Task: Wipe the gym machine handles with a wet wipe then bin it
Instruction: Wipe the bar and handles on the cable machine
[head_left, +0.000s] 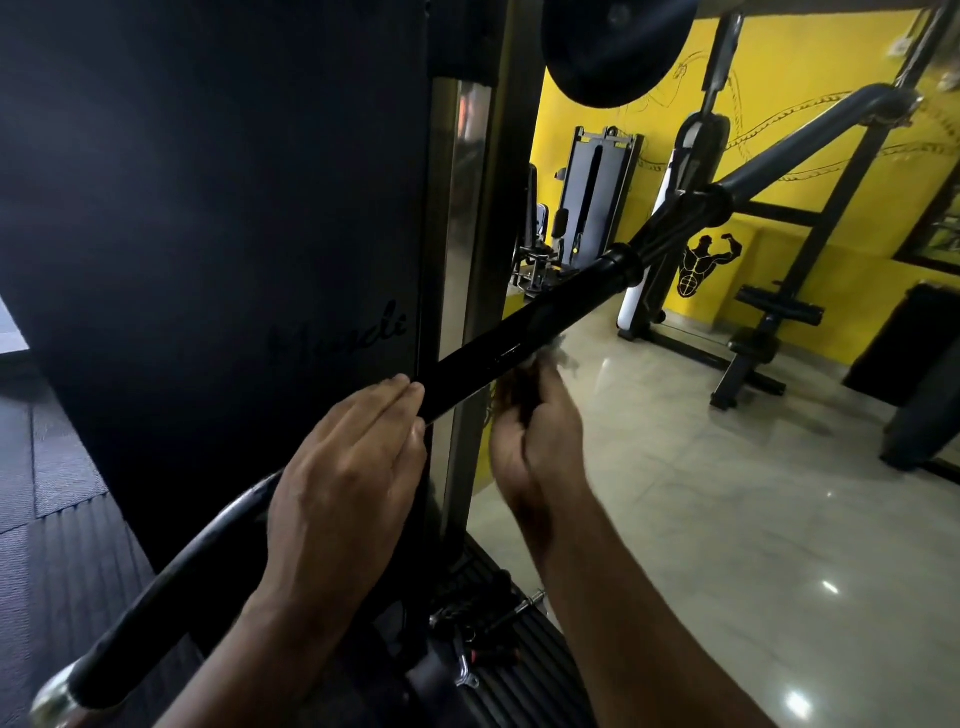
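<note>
Two hands are seen at the long black handle bar (498, 343) of a gym machine. The left hand (348, 467) is laid on top of the handle bar, with its fingers (395, 392) held straight and close together, and nothing is gripped by it. The right hand (537, 436) is found just beside the left hand, under the handle bar, and it is blurred. Its fingers are turned up toward the handle bar and look curled, but it cannot be told if they are closed on anything. A small grey blur (563, 356) is seen just above the right hand, touching the handle bar; it cannot be told if this is the wet wipe. The handle bar is tilted: its shiny end cap (52, 699) is seen far below and left of the left hand, and its other end is seen high up past the right hand. Behind the left hand a big dark panel (208, 208) is seen. Beyond the right hand a pale shiny floor (727, 519) and a yellow wall (810, 67) are seen. A black picture of a strong man (701, 265) is painted on the wall, and a black bench (774, 317) is set well apart from both hands
</note>
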